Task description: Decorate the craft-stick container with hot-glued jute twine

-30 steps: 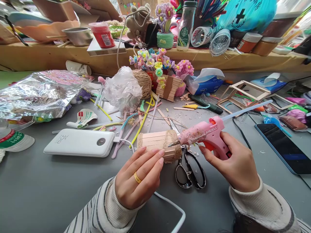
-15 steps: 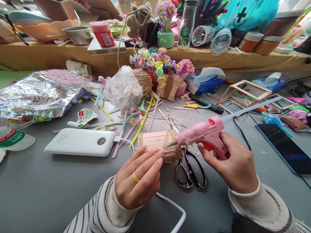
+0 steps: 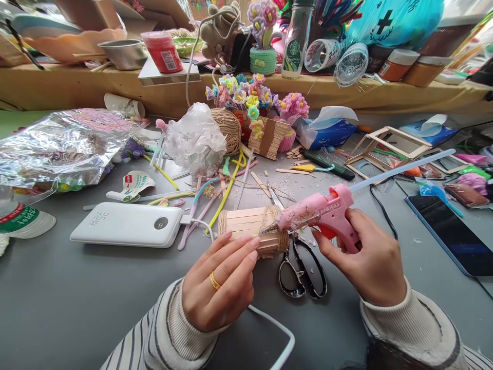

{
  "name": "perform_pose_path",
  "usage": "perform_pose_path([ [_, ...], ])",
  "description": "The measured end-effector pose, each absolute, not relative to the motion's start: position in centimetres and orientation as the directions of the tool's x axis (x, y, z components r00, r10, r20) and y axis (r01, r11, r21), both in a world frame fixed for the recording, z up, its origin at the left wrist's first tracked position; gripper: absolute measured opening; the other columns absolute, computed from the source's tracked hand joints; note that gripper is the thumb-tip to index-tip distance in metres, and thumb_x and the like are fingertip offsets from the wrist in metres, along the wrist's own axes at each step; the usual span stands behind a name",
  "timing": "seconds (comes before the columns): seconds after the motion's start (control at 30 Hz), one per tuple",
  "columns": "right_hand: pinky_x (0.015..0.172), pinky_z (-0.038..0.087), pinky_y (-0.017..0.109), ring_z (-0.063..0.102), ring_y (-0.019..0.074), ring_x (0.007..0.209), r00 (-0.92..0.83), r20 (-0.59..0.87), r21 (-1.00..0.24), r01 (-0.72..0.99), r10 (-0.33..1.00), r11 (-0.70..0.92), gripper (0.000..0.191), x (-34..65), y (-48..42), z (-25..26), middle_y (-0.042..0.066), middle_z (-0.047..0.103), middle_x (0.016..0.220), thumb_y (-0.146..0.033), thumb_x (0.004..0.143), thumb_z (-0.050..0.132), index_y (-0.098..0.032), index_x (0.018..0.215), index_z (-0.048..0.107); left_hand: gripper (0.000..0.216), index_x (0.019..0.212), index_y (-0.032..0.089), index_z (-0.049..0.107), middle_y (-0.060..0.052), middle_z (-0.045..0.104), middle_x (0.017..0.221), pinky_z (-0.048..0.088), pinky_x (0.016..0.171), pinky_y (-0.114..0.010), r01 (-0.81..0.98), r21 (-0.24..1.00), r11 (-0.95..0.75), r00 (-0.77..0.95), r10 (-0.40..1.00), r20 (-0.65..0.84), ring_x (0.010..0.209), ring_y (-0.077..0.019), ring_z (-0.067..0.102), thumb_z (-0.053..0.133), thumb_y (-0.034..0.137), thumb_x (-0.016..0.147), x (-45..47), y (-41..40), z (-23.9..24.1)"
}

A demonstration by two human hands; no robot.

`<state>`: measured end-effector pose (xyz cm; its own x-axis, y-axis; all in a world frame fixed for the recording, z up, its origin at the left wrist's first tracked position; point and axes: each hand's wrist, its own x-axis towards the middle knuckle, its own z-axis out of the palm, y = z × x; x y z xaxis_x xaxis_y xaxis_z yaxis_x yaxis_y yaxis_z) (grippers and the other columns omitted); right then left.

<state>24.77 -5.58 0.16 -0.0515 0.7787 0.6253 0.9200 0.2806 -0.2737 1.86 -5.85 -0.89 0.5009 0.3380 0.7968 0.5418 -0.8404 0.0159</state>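
Note:
In the head view, a small barrel of wooden craft sticks (image 3: 242,220) lies on its side, with twine (image 3: 284,241) wound round both ends. My left hand (image 3: 219,282) steadies it from the near side, fingers straight and close together against the sticks; its thumb is hidden. A pink hot glue gun (image 3: 327,209) is gripped in my right hand (image 3: 372,259). Its metal nozzle points left and meets the barrel just above my left fingertips. From the gun's back sticks out a long translucent glue stick (image 3: 400,169). Black-handled scissors (image 3: 295,252) lie partly beneath the gun, beside the barrel.
A white power bank (image 3: 127,225) with a cable sits left. Behind lie pipe cleaners (image 3: 227,192), a twine ball (image 3: 227,131), a crumpled plastic bag (image 3: 196,139) and fuzzy flowers (image 3: 246,97). At right are a phone (image 3: 454,234) and a wooden frame (image 3: 389,141).
The glue gun's nozzle has shifted slightly left along the barrel, and its rear has dipped a little with my right hand. My left hand and the barrel stay put.

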Motion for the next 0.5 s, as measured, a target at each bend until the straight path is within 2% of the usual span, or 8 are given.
perform_pose_path([
  [0.3, 0.045, 0.033, 0.021, 0.034, 0.0064, 0.046, -0.066, 0.672, -0.208, 0.939, 0.738, 0.273, 0.021, 24.56, -5.74, 0.39, -0.006, 0.034, 0.055, -0.033, 0.072, 0.06, -0.017, 0.07, 0.046, 0.028, 0.091, 0.003, 0.056, -0.019, 0.07, 0.08, 0.054, 0.081, -0.041, 0.544, 0.015, -0.839, 0.51, 0.344, 0.788, 0.089, -0.0229, 0.065, 0.053, 0.001, 0.063, 1.84, -5.83, -0.83],
  [0.5, 0.045, 0.033, 0.021, 0.034, 0.0069, 0.046, -0.086, 0.688, -0.171, 0.946, 0.721, 0.276, 0.018, 24.46, -5.63, 0.39, -0.005, 0.036, 0.055, -0.032, 0.074, 0.058, -0.018, 0.073, 0.046, 0.028, 0.094, 0.008, 0.054, -0.013, 0.071, 0.084, 0.054, 0.082, -0.039, 0.564, 0.037, -0.825, 0.492, 0.371, 0.787, 0.09, -0.0205, 0.065, 0.051, 0.003, 0.066, 1.93, -5.93, -0.74],
])
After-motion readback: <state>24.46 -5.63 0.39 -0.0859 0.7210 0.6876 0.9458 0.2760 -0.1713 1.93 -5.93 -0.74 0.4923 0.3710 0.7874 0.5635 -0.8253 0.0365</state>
